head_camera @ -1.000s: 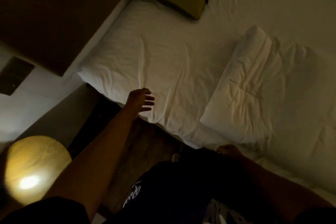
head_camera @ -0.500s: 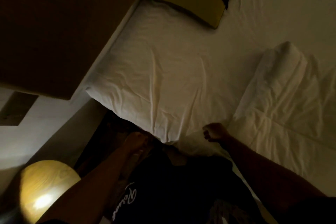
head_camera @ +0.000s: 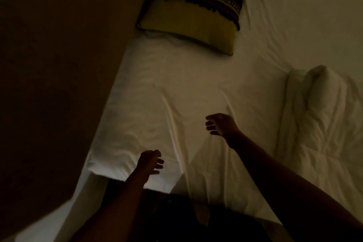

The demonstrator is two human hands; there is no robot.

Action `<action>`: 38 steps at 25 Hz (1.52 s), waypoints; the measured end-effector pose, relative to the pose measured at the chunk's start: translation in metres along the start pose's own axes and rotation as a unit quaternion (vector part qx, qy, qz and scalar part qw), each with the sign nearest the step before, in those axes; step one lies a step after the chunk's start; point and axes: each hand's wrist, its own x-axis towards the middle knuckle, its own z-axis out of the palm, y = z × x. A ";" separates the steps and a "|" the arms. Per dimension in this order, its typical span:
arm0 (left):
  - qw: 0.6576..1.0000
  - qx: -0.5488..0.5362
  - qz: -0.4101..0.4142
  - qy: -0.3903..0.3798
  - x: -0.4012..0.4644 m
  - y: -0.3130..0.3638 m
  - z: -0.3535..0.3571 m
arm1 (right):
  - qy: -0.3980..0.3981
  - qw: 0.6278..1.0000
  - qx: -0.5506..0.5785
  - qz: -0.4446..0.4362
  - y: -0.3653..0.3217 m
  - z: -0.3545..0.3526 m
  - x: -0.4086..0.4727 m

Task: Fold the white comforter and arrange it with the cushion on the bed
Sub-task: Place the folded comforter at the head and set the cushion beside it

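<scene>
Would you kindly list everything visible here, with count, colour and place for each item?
cushion: one, yellow-green with a dark patterned band, at the far end of the bed against the headboard.
comforter: one, white, bunched in folds on the right side of the bed.
bed sheet: one, white, creased, covering the mattress.
headboard: one, dark brown, along the left.
dark clothing: the person's own, at the bottom edge.
left hand: one, fingers loosely spread, over the near corner of the bed.
right hand: one, fingers loosely curled, holding nothing, over the sheet.
</scene>
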 end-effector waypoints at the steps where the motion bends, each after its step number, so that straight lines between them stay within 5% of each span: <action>1: 1.000 0.016 0.021 0.001 0.011 0.029 -0.001 | 0.010 1.000 0.022 -0.003 -0.010 0.001 0.012; 5: 0.992 0.060 0.108 0.023 0.073 0.153 0.016 | 0.052 0.996 0.077 -0.007 -0.040 -0.009 0.074; 8: 0.961 0.133 0.216 0.107 0.118 0.243 0.039 | 0.093 0.994 0.016 -0.047 -0.069 -0.020 0.140; 10: 0.878 0.277 0.329 0.211 0.139 0.298 0.051 | 0.146 0.974 -0.128 -0.120 -0.089 -0.026 0.185; 13: 0.737 0.307 0.510 0.319 0.173 0.380 0.060 | 0.256 0.913 -0.210 -0.239 -0.127 -0.038 0.251; 15: 0.689 0.281 0.558 0.368 0.198 0.436 0.053 | 0.327 0.895 -0.171 -0.251 -0.158 -0.051 0.294; 17: 0.662 0.302 0.542 0.421 0.221 0.490 0.036 | 0.324 0.921 -0.106 -0.188 -0.192 -0.059 0.336; 21: 0.786 0.339 0.398 0.329 0.270 0.572 0.029 | 0.346 0.931 -0.064 -0.095 -0.216 -0.050 0.413; 26: 0.819 0.220 0.363 0.386 0.301 0.557 0.046 | 0.434 0.873 -0.157 -0.157 -0.193 -0.036 0.445; 31: 0.817 0.213 0.384 0.374 0.277 0.557 0.048 | 0.365 0.907 -0.079 -0.194 -0.204 -0.044 0.434; 34: 0.845 0.184 0.408 0.292 0.254 0.567 0.043 | 0.321 0.922 -0.037 -0.213 -0.212 -0.069 0.414; 38: 0.926 0.038 0.352 0.130 0.243 0.542 0.040 | 0.375 0.872 -0.019 -0.316 -0.215 -0.134 0.381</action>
